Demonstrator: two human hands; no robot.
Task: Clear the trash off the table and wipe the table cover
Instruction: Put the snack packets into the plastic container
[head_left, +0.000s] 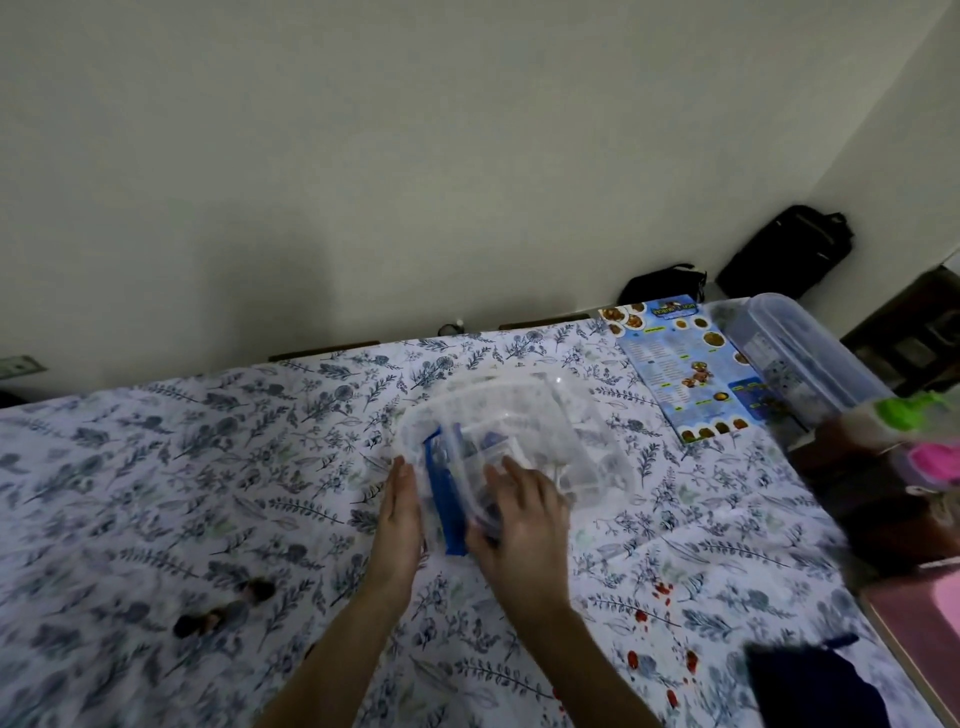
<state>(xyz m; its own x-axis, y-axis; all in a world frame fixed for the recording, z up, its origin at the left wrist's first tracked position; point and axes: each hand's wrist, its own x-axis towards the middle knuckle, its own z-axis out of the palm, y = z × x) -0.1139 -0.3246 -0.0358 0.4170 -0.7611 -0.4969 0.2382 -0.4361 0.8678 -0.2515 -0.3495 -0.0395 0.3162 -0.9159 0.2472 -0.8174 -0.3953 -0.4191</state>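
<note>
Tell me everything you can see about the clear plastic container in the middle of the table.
The clear plastic container is a see-through, rounded tub of what looks like thin plastic, blurred by motion. A blue strip runs along its near left side. Dark and white contents show through, too blurred to name. It is mid-table, on or just above the floral table cover. The left hand presses flat against its left side, and the right hand grips its near edge from above.

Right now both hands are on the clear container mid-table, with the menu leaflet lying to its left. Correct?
No. The head view shows the menu leaflet lying to the right of the clear container, not its left. The left hand and right hand are both on the container.
</note>
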